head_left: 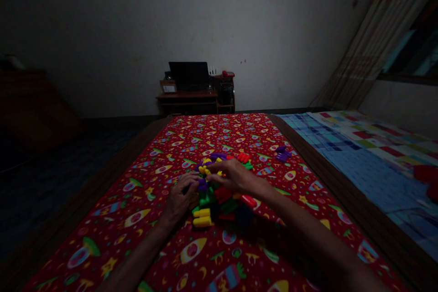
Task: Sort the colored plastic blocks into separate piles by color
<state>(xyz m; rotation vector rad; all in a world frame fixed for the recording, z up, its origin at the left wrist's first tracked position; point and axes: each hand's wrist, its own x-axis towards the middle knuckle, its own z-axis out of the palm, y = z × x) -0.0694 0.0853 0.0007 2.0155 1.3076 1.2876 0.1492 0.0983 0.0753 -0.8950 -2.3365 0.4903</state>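
Observation:
A pile of plastic building blocks [219, 200] in yellow, green, red, purple and blue lies on a red rocket-print cloth [143, 200]. My left hand [179, 198] rests against the pile's left side, its fingers curled round a purple block [202, 185]. My right hand [231, 175] lies over the top of the pile, fingers bent and pinching a yellow block [204, 169]. A small purple block cluster [283, 153] sits apart to the upper right.
The cloth covers a wooden-edged table [318, 159]. A bed with a checked blue and patchwork sheet [369, 155] lies to the right. A low desk with a dark screen [189, 75] stands against the far wall. A curtain [376, 41] hangs at right.

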